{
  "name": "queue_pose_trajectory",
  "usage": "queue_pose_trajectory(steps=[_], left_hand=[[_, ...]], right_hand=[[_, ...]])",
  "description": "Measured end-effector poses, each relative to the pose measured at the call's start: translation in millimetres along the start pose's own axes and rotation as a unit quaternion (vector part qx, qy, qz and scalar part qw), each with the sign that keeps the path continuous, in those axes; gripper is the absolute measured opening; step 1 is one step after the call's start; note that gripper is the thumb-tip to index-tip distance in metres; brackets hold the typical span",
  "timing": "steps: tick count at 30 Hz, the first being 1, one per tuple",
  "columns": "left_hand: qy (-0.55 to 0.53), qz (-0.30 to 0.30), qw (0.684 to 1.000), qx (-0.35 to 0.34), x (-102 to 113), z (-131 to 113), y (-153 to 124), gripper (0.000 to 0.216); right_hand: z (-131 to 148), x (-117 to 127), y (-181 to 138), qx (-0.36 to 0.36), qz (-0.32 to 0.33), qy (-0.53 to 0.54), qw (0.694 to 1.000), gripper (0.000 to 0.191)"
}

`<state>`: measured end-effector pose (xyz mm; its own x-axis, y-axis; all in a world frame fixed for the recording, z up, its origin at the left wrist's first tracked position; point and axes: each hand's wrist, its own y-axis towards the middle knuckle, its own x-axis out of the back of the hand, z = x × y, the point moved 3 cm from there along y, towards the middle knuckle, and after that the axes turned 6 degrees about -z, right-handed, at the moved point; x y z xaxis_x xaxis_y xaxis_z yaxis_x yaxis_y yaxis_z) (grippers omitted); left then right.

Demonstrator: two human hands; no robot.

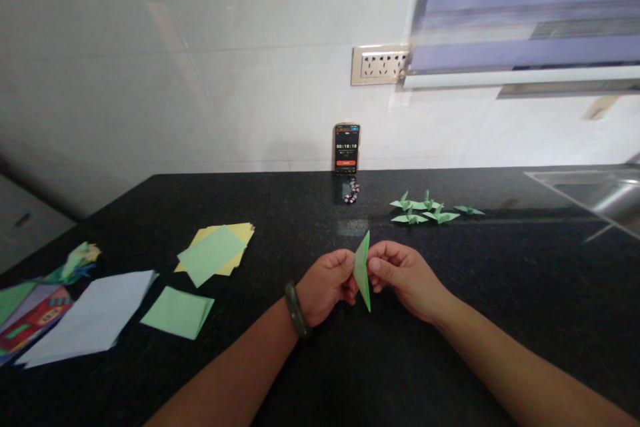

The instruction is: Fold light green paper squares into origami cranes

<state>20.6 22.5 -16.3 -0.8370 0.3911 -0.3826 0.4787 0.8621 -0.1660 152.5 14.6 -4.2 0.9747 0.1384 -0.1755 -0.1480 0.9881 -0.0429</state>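
Observation:
Both my hands pinch a folded green paper piece (362, 271), a narrow diamond shape standing on its tip just above the black counter (450, 360). My left hand (326, 285), with a dark bangle on its wrist, grips the piece from the left. From the right, my right hand (403, 277) grips it, thumb pressed on the paper. Behind them lie several finished green paper cranes (425, 208).
A stack of yellow and green sheets (215, 251), one green sheet (177, 312) and white sheets (93, 317) lie at the left. A phone showing a timer (347, 148) leans on the wall, beads (352, 192) in front. A steel sink (595, 193) is at the far right.

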Motion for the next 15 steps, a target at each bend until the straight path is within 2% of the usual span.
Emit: queue_pose_trajectory(steps=[15], left_hand=[[0.014, 0.006, 1.000, 0.002, 2.5, 2.5, 1.2, 0.029]], right_hand=[[-0.6, 0.4, -0.2, 0.002, 0.010, -0.003, 1.000, 0.024]])
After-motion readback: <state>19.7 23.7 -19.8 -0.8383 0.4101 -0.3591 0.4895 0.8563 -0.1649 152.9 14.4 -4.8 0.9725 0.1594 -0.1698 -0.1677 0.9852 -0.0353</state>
